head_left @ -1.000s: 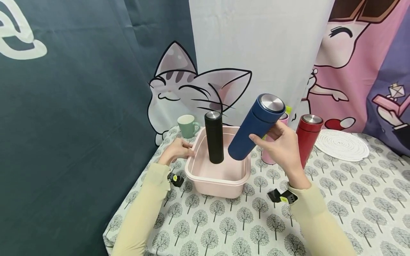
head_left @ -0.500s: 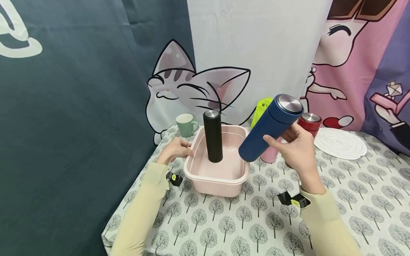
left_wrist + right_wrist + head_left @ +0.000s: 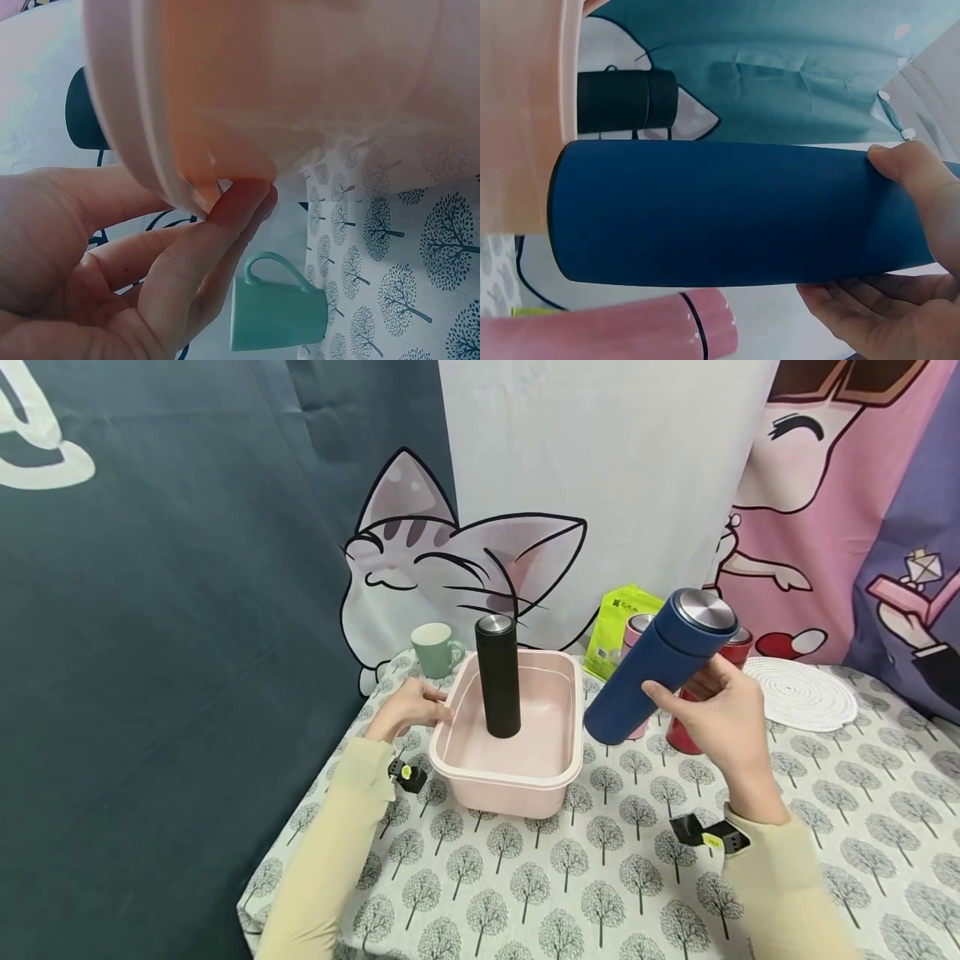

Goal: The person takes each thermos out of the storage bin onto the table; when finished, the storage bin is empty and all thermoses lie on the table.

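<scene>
In the head view my right hand (image 3: 723, 714) grips a blue thermos flask (image 3: 648, 672), tilted with its steel lid up and to the right, in the air just right of the pink plastic basin (image 3: 506, 789). The right wrist view shows thumb and fingers (image 3: 907, 161) around the upper part of the blue flask. My left hand (image 3: 408, 710) pinches the basin's left rim between thumb and fingers, clearer in the left wrist view. Inside the basin stands a black thermos flask (image 3: 498, 681), upright. Behind the blue flask, a pink flask (image 3: 636, 627) and a red flask (image 3: 684, 735) are partly hidden.
A green mug (image 3: 433, 652) stands behind the basin at the left. At the back is a lime-green bag (image 3: 611, 631). A white round woven mat (image 3: 802, 693) lies at the right on the tree-patterned tablecloth (image 3: 570, 893). Printed curtains hang behind the table.
My right hand has carried the blue flask rightward, from over the basin to beyond its right rim. The lime-green bag has come into fuller view. My left hand has kept its hold on the rim.
</scene>
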Action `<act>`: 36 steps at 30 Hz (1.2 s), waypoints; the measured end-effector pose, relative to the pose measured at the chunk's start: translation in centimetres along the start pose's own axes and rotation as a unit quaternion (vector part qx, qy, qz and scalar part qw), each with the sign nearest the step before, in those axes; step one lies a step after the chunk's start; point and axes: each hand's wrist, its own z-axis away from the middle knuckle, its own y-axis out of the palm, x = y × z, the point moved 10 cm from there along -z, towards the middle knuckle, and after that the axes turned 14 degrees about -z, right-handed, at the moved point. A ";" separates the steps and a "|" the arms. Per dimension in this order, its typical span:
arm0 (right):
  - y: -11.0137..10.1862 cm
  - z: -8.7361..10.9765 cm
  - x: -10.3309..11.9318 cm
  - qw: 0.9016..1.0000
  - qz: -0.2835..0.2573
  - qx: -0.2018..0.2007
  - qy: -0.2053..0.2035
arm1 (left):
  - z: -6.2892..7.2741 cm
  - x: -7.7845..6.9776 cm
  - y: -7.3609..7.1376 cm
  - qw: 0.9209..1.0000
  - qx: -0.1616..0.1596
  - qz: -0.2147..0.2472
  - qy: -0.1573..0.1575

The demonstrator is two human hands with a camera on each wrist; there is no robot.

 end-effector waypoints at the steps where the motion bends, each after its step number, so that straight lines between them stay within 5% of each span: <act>1: -0.2 0.0 -0.2 1.000 0.007 -0.001 0.004 | 0.0 0.0 0.1 1.000 0.000 -0.001 -0.002; 36: -6.3 0.8 -4.0 0.991 0.110 -0.042 0.058 | 0.2 0.2 -0.1 1.000 -0.003 -0.001 -0.005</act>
